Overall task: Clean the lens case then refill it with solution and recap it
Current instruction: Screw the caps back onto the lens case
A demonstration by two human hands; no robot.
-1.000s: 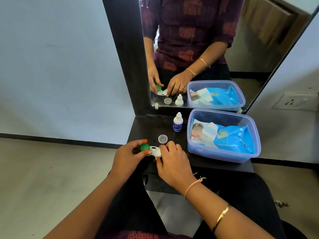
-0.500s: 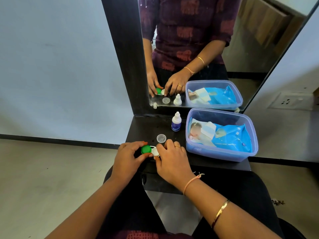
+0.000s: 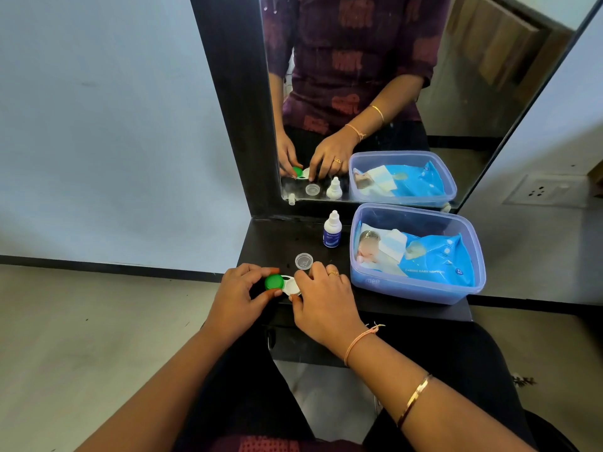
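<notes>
- Nearest, two bare forearms reach forward over dark-clothed knees; the right wrist wears a thin pink thread and a flat gold bangle.
- Below them lies a pale, smooth tiled floor, meeting a plain light wall at a dark skirting strip.
- At the desk's (image 3: 270,243) front edge, a matte black slab, sits the lens case (image 3: 291,286), a small white plastic piece.
- The left hand (image 3: 239,296) has its grip closed on the round green cap (image 3: 273,281) seated on the case's left well, thumb and fingertips pinching its ribbed rim.
- The right hand (image 3: 324,296) has its grip pressed on the case's right side, fingertips holding the white body down; a ring shows on one finger.
- Just beyond the right fingers lies a clear round cap (image 3: 303,261), open side up, apart from the case.
- Farther back stands a small solution bottle (image 3: 332,230), white with a blue label and pointed nozzle, upright.
- To its right rests a translucent blue plastic tub (image 3: 414,290) with rounded corners, holding a glossy blue wipes packet (image 3: 437,261).
- Behind all, a black-framed mirror (image 3: 489,93) repeats the hands, bottle and tub.
</notes>
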